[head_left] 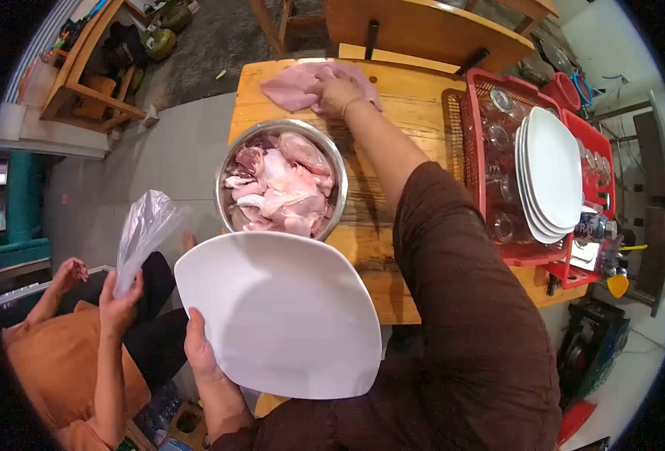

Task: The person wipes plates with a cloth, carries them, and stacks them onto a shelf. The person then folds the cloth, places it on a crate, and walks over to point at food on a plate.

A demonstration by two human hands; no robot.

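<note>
My left hand (pixel 201 347) grips a white squarish plate (pixel 283 316) by its left edge, thumb on the upper face. The plate is held tilted in front of me and has nothing on it. My right hand (pixel 337 93) reaches to the far side of the wooden table (pixel 404 120), its fingers bunched into a pink cloth (pixel 291 86) lying there. Between the plate and the cloth stands a steel bowl (pixel 222 177) heaped with raw chicken pieces (pixel 283 188). The plate's upper edge covers the bowl's near rim.
A red basket (pixel 474 143) of glasses (pixel 501 135) stands on the right, with stacked white plates (pixel 552 169) on it. Beside it is another red basket (pixel 599 139). To my left, a seated person (pixel 84 368) holds a clear plastic bag (pixel 146 225). A wooden bench (pixel 422 30) stands beyond the table.
</note>
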